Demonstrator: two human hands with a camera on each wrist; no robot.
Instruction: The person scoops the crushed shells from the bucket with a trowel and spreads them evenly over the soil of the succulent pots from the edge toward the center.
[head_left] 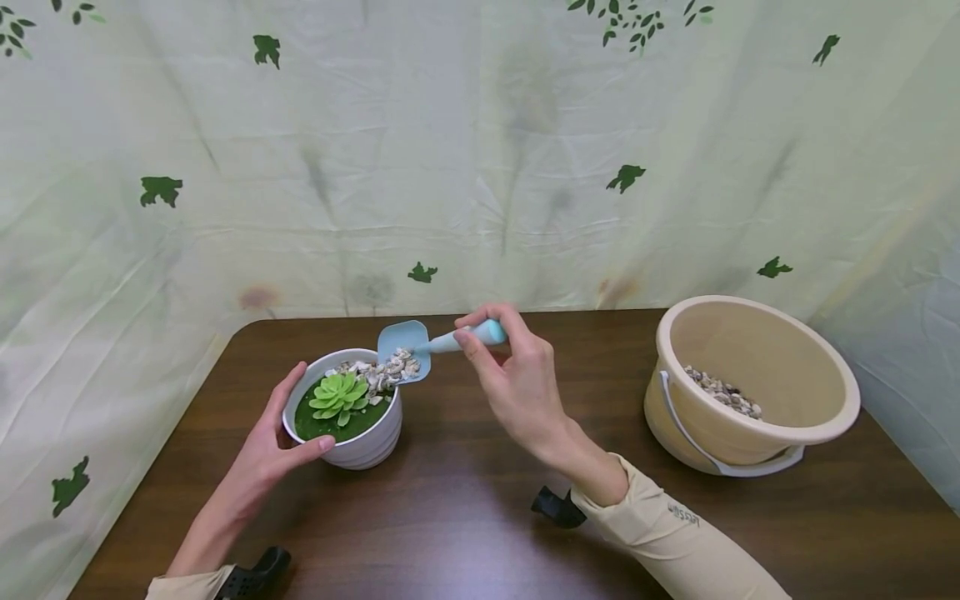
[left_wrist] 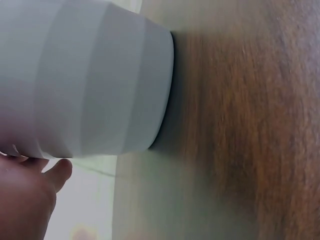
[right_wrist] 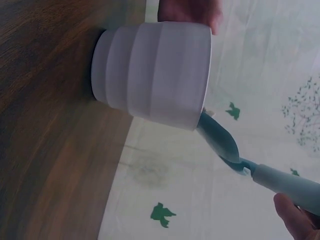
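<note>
My left hand (head_left: 270, 446) grips the near left side of a white ribbed pot (head_left: 375, 447), thumb on the rim. Inside the pot a light green succulent (head_left: 340, 395) sits on a dark green surface, with pebbles (head_left: 360, 369) along the back right. Pinched by its handle, a blue hand trowel (head_left: 407, 333) is held in my right hand (head_left: 521, 379). Its blade tilts over the pot's right rim, with pebbles lying on it and spilling inward. In the right wrist view the blade (right_wrist: 220, 140) meets the rim of the upright pot (right_wrist: 170, 75).
A beige bucket (head_left: 757, 312) with a grey handle (head_left: 701, 450) stands on the right of the brown wooden table (head_left: 450, 517); pebbles (head_left: 723, 393) lie in its bottom. Behind the table hangs a pale curtain (head_left: 465, 125) with green leaf prints.
</note>
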